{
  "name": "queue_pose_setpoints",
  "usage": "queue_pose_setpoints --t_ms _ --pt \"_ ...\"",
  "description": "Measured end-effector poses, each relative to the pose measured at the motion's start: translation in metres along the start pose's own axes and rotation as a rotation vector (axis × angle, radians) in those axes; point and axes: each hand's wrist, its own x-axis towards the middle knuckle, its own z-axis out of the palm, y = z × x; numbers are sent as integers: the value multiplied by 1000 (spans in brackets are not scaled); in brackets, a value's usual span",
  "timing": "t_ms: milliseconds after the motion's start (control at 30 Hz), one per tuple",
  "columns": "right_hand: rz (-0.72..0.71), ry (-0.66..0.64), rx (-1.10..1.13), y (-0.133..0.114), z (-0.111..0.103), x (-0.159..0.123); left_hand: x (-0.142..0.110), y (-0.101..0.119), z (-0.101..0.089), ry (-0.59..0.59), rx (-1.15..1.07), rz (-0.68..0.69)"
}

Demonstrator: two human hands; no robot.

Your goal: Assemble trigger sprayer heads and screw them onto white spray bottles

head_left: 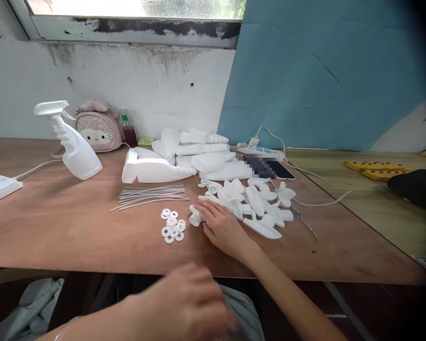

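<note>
Spray bottle (81, 155): upright on desk (74, 232), well left of right grip (222, 228). Thin tubes (152, 195): left, slightly behind. White rings (172, 226): near left. Left grip (188, 303): nearer body, blurred; state cannot be told. Spray head (196, 217): pinched in right grip, fingers over, thumb below. Loose spray heads (255, 204): just right. Step, apparently: picking up spray head. Next move calls for steady lift, neighbours undisturbed.

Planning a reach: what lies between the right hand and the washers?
A spray head touching the right hand, then bare table up to the washers, in the head view.
</note>
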Motion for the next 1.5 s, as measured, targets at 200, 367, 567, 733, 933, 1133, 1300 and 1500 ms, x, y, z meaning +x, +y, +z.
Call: queue_pose_setpoints --t_ms 200,367,567,733,933,1133,1300,1500 --pt "-61 23 -33 -3 4 -5 -1 -66 -31 478 606 -387" --pt "-68 18 -95 -7 5 -16 -3 -83 -27 441 723 -388" --pt "1 58 -136 -4 8 -23 5 -88 -19 435 894 -359" --pt "33 72 -130 -7 9 -23 12 -85 -20 557 1039 -321" --pt "86 90 127 -7 6 -26 24 -55 -29 768 427 -361" --pt "141 73 391 -6 -3 -25 51 -40 -45 727 -32 -490" --pt "71 69 388 -5 3 -26 60 -41 -41 866 -139 -542" --pt "25 104 334 -12 9 -27 37 -59 -6 1029 -329 -593"
